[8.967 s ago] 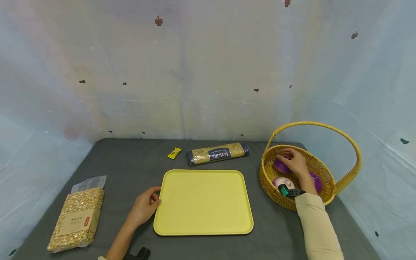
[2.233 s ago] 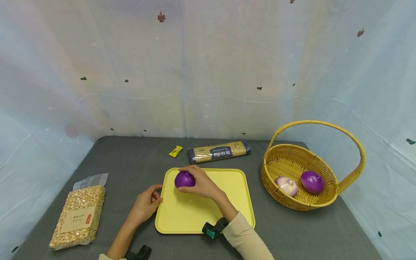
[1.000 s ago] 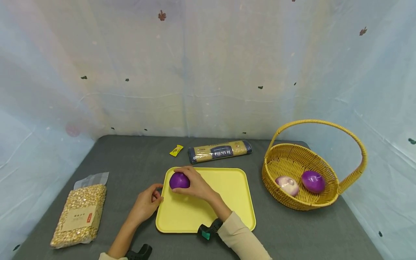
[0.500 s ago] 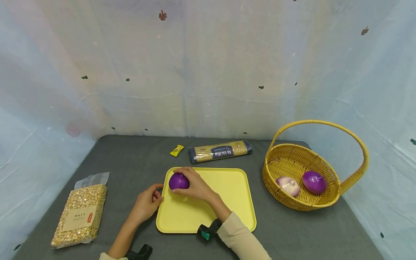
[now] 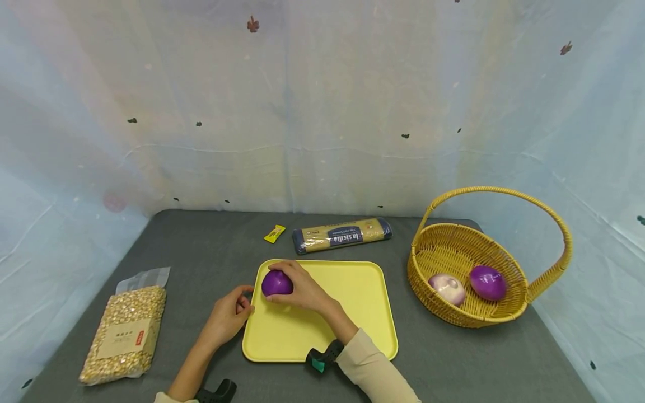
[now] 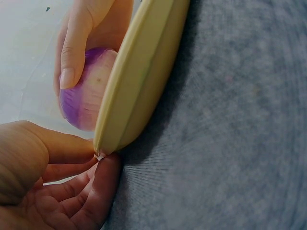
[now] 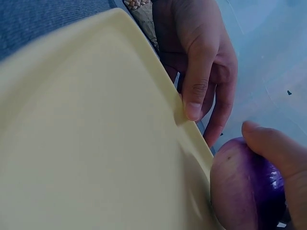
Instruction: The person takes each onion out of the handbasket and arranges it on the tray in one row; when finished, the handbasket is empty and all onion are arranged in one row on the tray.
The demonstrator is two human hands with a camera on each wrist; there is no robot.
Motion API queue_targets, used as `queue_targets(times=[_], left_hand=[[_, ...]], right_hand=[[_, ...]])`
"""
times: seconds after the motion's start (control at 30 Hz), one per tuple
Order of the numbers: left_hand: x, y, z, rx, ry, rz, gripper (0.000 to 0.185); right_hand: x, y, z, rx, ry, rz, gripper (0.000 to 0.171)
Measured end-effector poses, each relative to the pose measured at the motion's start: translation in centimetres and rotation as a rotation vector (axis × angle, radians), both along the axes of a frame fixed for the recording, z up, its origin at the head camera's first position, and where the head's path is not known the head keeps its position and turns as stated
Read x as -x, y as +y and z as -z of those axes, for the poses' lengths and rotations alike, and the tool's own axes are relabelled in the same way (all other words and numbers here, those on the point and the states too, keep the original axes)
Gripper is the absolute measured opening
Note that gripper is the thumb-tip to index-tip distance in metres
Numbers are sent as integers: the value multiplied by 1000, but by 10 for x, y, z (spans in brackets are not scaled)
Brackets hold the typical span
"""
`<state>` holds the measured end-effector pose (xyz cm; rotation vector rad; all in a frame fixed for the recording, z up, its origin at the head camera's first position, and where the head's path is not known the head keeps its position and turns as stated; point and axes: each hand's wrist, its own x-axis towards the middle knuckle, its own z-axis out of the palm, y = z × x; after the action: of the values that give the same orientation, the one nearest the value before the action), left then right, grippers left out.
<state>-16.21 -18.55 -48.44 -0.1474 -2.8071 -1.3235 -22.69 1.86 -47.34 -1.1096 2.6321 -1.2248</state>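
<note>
My right hand (image 5: 304, 290) holds a glossy red onion (image 5: 276, 282) at the far left part of the yellow tray (image 5: 347, 313), thumb and fingers spread round its sides. The left wrist view shows the onion's pale pinkish side (image 6: 98, 79) beside the tray wall, partly hidden by it. At the tray's left edge, my left hand (image 5: 228, 314) pinches the rim; in the right wrist view its thumb (image 7: 194, 108) lies on top of the edge. Two more onions lie in the wicker basket (image 5: 443, 317): a pale one (image 5: 447, 289) and a purple one (image 5: 487, 282).
Behind the tray lie a spaghetti packet (image 5: 342, 235) and a small yellow wrapped sweet (image 5: 274, 233). A clear bag of corn kernels (image 5: 126, 336) is on the left of the grey table (image 5: 211, 240). The basket's tall handle (image 5: 496, 191) arches up at the right.
Since the oldest frame, my right hand has brought the purple onion from the basket leftward to the tray. Over the last second both hands are nearly still.
</note>
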Motion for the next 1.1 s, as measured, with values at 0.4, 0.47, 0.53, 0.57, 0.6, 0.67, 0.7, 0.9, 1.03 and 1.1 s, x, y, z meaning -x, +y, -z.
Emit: queue_targets(times=[0.4,0.47,0.53,0.57,0.6,0.67,0.7,0.9,1.03,1.1], left_hand=[[-1,0,0,-10,10,5,35],[0,0,1,-7,9,6,35],[0,0,2,-5,6,5,35],[0,0,3,0,6,3,35],[0,0,3,-1,7,2,35],[0,0,2,4,11,2,35],[0,0,2,2,13,2,35],[-2,0,-1,-10,14,8,35],[-1,1,-1,-14,13,6,35],[-1,1,0,-13,17,3,35]], right_hand=[[1,-1,3,-10,-4,-10,64],[2,-1,3,-16,-9,-10,65],[1,-1,3,-22,-8,-13,66],[1,-1,3,-25,-5,-16,67],[1,-1,3,-27,-4,-20,69],[1,-1,2,-31,2,-25,72],[1,-1,2,-34,3,-27,74],[1,-1,2,-52,-18,-23,85],[1,0,2,-56,-33,-22,89],[1,0,1,-58,-37,-26,89]])
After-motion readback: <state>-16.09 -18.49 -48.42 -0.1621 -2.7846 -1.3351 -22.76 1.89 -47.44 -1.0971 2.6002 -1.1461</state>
